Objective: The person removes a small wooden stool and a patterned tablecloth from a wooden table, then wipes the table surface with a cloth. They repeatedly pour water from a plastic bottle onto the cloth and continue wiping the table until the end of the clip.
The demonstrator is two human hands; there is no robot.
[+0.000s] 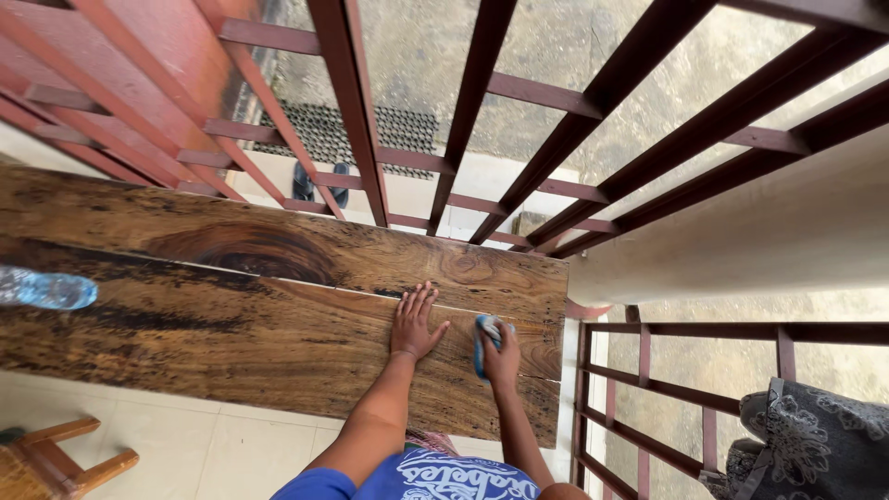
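1. Head view: a dark-grained wooden tabletop (231,315) of two joined planks runs from 9 o'clock across to the centre, with its far right end at about 3 o'clock from the hands.
2. The left hand (413,324) lies flat on the wood just below centre, palm down, fingers spread and pointing toward 12 o'clock, clamped on nothing.
3. The right hand (501,356) sits just beside it at 3 o'clock, fingers curled over a blue cloth (485,341) and pressing it against the tabletop near the seam between the planks.
4. The two hands are apart, with bare wood between them.
5. A clear plastic bottle (46,289) lies on its side at 9 o'clock, well apart from both hands.
6. A dark red metal railing (482,93) rises behind the table from 10 to 2 o'clock.
7. A wooden chair (56,458) shows at 8 o'clock, and a grey patterned cloth (806,444) hangs on the rail at 4 o'clock.
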